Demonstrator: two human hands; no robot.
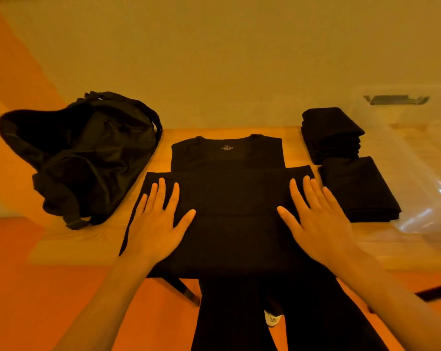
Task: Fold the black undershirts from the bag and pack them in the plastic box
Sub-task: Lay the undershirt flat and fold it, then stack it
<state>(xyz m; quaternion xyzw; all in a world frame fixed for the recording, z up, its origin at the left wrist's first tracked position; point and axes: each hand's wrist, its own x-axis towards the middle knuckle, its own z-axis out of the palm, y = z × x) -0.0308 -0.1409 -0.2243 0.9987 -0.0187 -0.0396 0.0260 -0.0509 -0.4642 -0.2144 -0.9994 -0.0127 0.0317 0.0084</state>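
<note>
Head view: undershirt lies mid-tabletop, partly folded. Left hand and right hand press it flat, fingers spread, gripping nothing. Folded stacks sit right, beside box; bag left. Next, probably: fold sides inward.

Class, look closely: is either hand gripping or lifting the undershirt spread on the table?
No: the left hand and right hand lie flat, fingers spread, on the undershirt.

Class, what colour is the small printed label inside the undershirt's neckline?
Pale grey on black; the label shows in the head view.
</note>
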